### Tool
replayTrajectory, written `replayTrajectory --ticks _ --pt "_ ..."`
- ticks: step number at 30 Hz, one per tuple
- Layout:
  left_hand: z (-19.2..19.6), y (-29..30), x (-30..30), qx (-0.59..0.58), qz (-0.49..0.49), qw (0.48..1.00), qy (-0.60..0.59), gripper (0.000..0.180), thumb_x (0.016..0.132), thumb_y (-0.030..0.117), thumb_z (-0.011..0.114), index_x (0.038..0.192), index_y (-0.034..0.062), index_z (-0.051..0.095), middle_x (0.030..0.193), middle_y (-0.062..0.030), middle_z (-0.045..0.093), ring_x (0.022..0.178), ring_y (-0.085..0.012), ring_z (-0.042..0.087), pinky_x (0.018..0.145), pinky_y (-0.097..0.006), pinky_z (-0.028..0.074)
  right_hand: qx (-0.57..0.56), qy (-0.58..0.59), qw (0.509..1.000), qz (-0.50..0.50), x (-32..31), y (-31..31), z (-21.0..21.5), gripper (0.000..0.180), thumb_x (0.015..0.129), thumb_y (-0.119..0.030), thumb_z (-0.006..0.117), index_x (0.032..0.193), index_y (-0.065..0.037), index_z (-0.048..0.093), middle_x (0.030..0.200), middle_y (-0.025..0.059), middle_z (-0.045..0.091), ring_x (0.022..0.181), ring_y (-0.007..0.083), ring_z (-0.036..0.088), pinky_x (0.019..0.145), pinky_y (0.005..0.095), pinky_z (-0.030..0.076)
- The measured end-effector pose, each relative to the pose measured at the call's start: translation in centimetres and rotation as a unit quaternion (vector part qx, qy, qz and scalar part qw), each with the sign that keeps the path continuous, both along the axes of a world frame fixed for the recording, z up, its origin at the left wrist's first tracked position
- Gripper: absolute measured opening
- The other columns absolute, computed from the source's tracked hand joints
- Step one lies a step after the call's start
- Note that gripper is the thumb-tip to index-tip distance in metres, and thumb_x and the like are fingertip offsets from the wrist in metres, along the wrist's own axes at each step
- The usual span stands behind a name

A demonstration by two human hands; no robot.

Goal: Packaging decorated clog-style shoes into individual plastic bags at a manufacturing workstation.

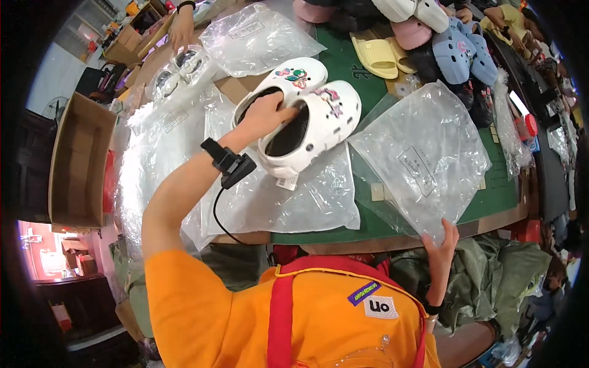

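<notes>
My left hand grips a pair of white clogs where their inner sides meet, its fingertips hidden in the dark openings. Colourful charms decorate both toes, and a small white tag hangs at the nearer heel. The clogs lie over a clear plastic bag on the table. At the table's front edge, my right hand pinches the corner of another clear plastic bag, which lies spread to the right of the clogs.
Yellow slides, blue clogs and other shoes crowd the far right. Plastic bags pile up at left, beside a cardboard box. Another person's hand reaches toward wrapped shoes at far left. The tabletop is green.
</notes>
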State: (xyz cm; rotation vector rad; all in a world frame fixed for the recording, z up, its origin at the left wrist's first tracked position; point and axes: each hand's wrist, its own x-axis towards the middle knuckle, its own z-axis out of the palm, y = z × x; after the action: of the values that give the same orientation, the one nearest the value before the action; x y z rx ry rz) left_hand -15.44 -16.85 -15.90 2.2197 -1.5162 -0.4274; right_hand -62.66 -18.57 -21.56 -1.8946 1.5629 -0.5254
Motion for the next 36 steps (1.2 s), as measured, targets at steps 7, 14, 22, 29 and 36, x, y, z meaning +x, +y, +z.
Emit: replayTrajectory --ticks 7,14,22,29,36 --pt "-0.5 2.1 2.1 -0.118 0.026 0.954 0.276 0.023 0.086 0.021 0.053 0.099 0.0021 0.057 0.075 0.0026 0.052 0.068 -0.008 0.047 0.063 -0.024 0.039 -0.205 0.172 0.963 0.038 1.2 1.2 0.4 0.055 0.063 -0.016 0.073 0.114 -0.01 0.053 0.132 0.0155 0.035 0.124 0.0343 0.031 0.098 0.0488 0.025" --pt "-2.8 0.6 4.6 -0.103 -0.001 0.992 0.072 0.019 0.079 0.017 0.057 0.082 -0.0015 0.057 0.065 -0.0127 0.056 0.061 -0.0185 0.052 0.059 -0.032 0.04 -0.211 0.169 0.96 0.076 2.1 0.5 -0.8 0.029 0.074 -0.015 0.063 0.102 -0.01 0.057 0.114 0.0076 0.053 0.114 0.0302 0.042 0.097 0.0509 0.025" --pt "-1.6 1.4 3.2 -0.067 -0.11 0.991 0.029 0.022 0.082 0.019 0.053 0.085 -0.0025 0.054 0.066 -0.011 0.055 0.059 -0.019 0.049 0.057 -0.033 0.04 -0.209 0.093 0.969 0.092 2.2 -0.3 -0.1 0.022 0.072 -0.01 0.064 0.093 -0.009 0.058 0.095 0.006 0.059 0.092 0.0257 0.054 0.081 0.0379 0.037" --pt "0.4 1.2 0.5 0.024 -0.087 0.981 0.171 0.061 0.074 0.024 0.066 0.125 0.0018 0.04 0.11 -0.0111 0.055 0.099 -0.0181 0.053 0.086 -0.03 0.041 -0.217 0.102 0.964 0.119 1.3 0.0 -0.3 0.026 0.069 -0.012 0.066 0.093 -0.01 0.058 0.095 0.0034 0.059 0.094 0.0221 0.053 0.082 0.0366 0.037" --pt "-1.4 0.2 -1.0 -0.068 -0.052 0.996 0.0 0.054 0.074 0.022 0.059 0.12 0.0008 0.042 0.109 -0.0216 0.056 0.1 -0.0352 0.054 0.084 -0.039 0.042 -0.259 0.12 0.952 0.11 1.0 -0.6 -1.0 0.008 0.075 -0.011 0.058 0.083 -0.009 0.056 0.08 0.0037 0.058 0.08 0.0229 0.056 0.073 0.0354 0.039"
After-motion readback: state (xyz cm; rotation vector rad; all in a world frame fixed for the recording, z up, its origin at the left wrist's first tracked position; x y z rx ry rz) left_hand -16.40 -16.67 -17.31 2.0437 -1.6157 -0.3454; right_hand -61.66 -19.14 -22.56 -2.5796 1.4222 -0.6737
